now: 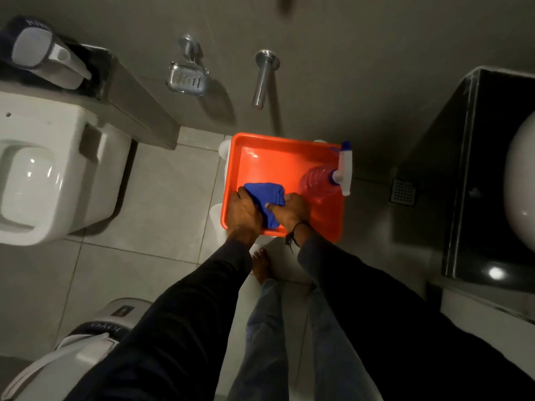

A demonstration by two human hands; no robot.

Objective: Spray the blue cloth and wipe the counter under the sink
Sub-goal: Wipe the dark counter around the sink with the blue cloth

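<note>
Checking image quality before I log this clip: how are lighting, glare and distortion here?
Head view: dim overall; wide-angle bending at the edges; a glare spot on the dark counter; the tap casts a shadow on the wall; blue cloth and orange tray stay clear.

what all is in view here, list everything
tray: 1, orange, on a white stand by the wall
cloth: 1, blue, folded, over the tray's near left
spray bottle: 1, clear with white and blue head, standing in the tray's right side
toilet: 1, white, left
soap dish: 1, chrome, on wall
tap: 1, chrome, on wall
floor drain: 1, metal, right of tray
counter: 1, black, right
sink: 1, white, on counter
bin: 1, white, bottom left
left hand: gripping cloth
right hand: gripping cloth
</note>
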